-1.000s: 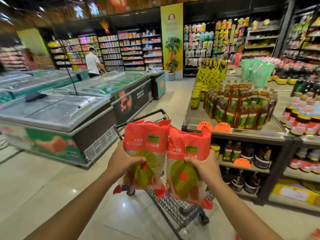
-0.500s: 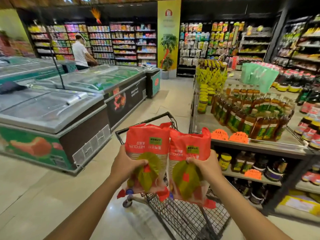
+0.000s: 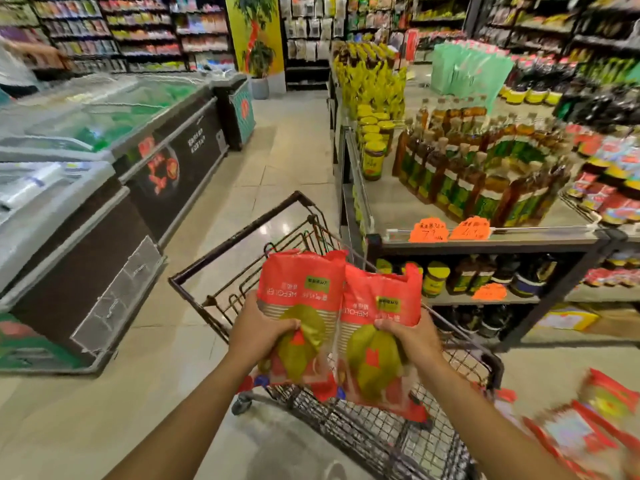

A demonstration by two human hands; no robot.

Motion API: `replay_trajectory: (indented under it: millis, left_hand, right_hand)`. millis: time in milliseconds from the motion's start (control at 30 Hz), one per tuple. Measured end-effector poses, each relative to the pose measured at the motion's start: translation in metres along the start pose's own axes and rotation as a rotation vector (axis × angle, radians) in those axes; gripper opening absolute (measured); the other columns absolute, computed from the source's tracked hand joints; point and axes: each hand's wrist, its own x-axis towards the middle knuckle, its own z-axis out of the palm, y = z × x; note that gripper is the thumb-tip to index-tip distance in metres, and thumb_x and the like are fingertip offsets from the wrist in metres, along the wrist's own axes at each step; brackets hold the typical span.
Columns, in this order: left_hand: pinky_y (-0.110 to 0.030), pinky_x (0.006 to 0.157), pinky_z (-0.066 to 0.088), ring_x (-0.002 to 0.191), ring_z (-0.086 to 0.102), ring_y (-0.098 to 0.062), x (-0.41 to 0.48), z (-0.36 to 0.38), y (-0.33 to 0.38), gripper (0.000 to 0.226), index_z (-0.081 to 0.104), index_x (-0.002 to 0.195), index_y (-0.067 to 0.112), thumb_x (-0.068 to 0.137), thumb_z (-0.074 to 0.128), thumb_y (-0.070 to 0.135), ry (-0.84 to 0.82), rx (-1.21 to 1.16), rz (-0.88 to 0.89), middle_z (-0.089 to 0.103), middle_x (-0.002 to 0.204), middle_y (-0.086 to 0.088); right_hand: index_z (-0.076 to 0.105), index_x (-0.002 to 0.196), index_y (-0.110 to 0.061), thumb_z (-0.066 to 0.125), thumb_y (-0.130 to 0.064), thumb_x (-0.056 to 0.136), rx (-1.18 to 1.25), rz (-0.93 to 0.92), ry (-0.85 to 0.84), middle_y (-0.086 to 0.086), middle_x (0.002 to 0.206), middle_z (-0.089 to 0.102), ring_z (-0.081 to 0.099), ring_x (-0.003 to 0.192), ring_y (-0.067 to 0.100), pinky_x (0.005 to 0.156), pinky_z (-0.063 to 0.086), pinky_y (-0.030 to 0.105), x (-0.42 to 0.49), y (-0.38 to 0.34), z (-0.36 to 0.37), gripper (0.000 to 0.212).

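Note:
Two red food packets with a green picture on the front are held side by side, upside down, over a wire shopping cart [image 3: 242, 249]. My left hand [image 3: 258, 332] grips the left packet [image 3: 301, 296] by its left edge. My right hand [image 3: 410, 336] grips the right packet [image 3: 379, 317] by its right edge. The two packets touch along their inner edges. Their lower ends hang just above the cart's mesh basket.
Chest freezers [image 3: 104, 174] line the left of the aisle. A display shelf [image 3: 485, 237] with oil bottles [image 3: 485, 168], yellow-lidded jars [image 3: 374, 147] and orange price tags stands close on the right. More red packets [image 3: 585, 427] lie blurred at bottom right. Tiled floor runs ahead.
The view has tilted down and drawn closer to the cart and the shelf on the right. Both hands keep the same grip on the packets, now lower over the basket.

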Motion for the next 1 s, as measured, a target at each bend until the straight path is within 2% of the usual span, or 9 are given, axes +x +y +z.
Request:
replay_trajectory:
  millis: [133,200,267,433,533,700,833,933,1000]
  left_hand:
    - [-0.033,0.073,0.052,0.082,0.062,-0.004,0.075,0.029,-0.006,0.078,0.042,0.114,0.035,0.058,0.095,0.040,-0.061,0.110,-0.024,0.060,0.096,0.018]
    - [-0.030,0.069,0.047,0.084,0.064,-0.010,0.112,0.044,-0.010,0.078,0.043,0.115,0.033,0.057,0.095,0.041,-0.093,0.178,-0.036,0.060,0.094,0.017]
    - [-0.031,0.071,0.045,0.087,0.063,-0.017,0.145,0.062,-0.017,0.080,0.042,0.116,0.033,0.057,0.094,0.044,-0.148,0.260,-0.061,0.061,0.096,0.011]
    - [-0.038,0.080,0.051,0.096,0.067,-0.029,0.206,0.122,-0.047,0.082,0.045,0.111,0.031,0.046,0.090,0.054,-0.294,0.371,-0.155,0.066,0.101,0.002]
    - [-0.037,0.079,0.051,0.096,0.067,-0.027,0.229,0.163,-0.073,0.076,0.048,0.109,0.028,0.052,0.094,0.047,-0.387,0.416,-0.178,0.064,0.097,0.006]
    - [-0.041,0.084,0.054,0.093,0.068,-0.030,0.262,0.235,-0.126,0.083,0.049,0.114,0.022,0.052,0.084,0.064,-0.510,0.583,-0.174,0.069,0.101,-0.003]
    - [-0.038,0.083,0.050,0.103,0.068,-0.033,0.288,0.292,-0.163,0.079,0.047,0.120,0.016,0.067,0.083,0.062,-0.590,0.732,-0.139,0.069,0.111,-0.010]
    - [-0.037,0.082,0.050,0.105,0.068,-0.035,0.301,0.324,-0.189,0.077,0.049,0.125,0.014,0.074,0.080,0.062,-0.610,0.780,-0.108,0.069,0.113,-0.012]
    - [-0.039,0.087,0.051,0.108,0.067,-0.038,0.309,0.340,-0.203,0.078,0.047,0.127,0.012,0.075,0.078,0.061,-0.629,0.802,-0.105,0.069,0.116,-0.015]
  right_hand:
    - [0.063,0.117,-0.023,0.096,-0.051,0.037,0.041,0.110,0.031,0.002,0.103,0.076,0.075,0.090,0.023,0.078,0.063,0.044,0.070,0.031,0.023,0.091]
    - [0.067,0.106,-0.023,0.098,-0.032,0.050,0.071,0.160,0.057,0.002,0.097,0.077,0.075,0.086,0.023,0.069,0.061,0.033,0.092,0.037,0.036,0.065]
    - [0.066,0.098,-0.025,0.094,-0.014,0.065,0.092,0.213,0.098,-0.002,0.091,0.076,0.074,0.083,0.020,0.068,0.058,0.032,0.114,0.053,0.044,0.045]
    - [0.065,0.114,-0.030,0.098,-0.043,0.051,0.105,0.382,0.200,-0.002,0.100,0.078,0.076,0.087,0.019,0.082,0.061,0.045,0.168,0.135,0.048,0.073]
    - [0.063,0.102,-0.023,0.096,-0.019,0.061,0.117,0.523,0.302,0.000,0.091,0.075,0.072,0.083,0.021,0.083,0.058,0.040,0.185,0.164,0.049,0.053]
    - [0.058,0.108,-0.018,0.091,-0.012,0.069,0.106,0.622,0.351,-0.003,0.090,0.069,0.066,0.077,0.012,0.055,0.051,0.017,0.214,0.225,0.049,0.052]
    - [0.058,0.126,-0.017,0.097,-0.030,0.058,0.084,0.700,0.418,0.002,0.102,0.073,0.071,0.093,0.025,0.089,0.058,0.043,0.243,0.280,0.049,0.079]
    - [0.059,0.123,-0.026,0.097,-0.063,0.026,0.092,0.703,0.445,-0.003,0.104,0.076,0.072,0.097,0.023,0.096,0.056,0.048,0.262,0.331,0.048,0.110]
    - [0.063,0.116,-0.027,0.093,-0.070,0.017,0.113,0.713,0.462,-0.006,0.100,0.077,0.073,0.096,0.020,0.097,0.056,0.046,0.272,0.348,0.049,0.113]
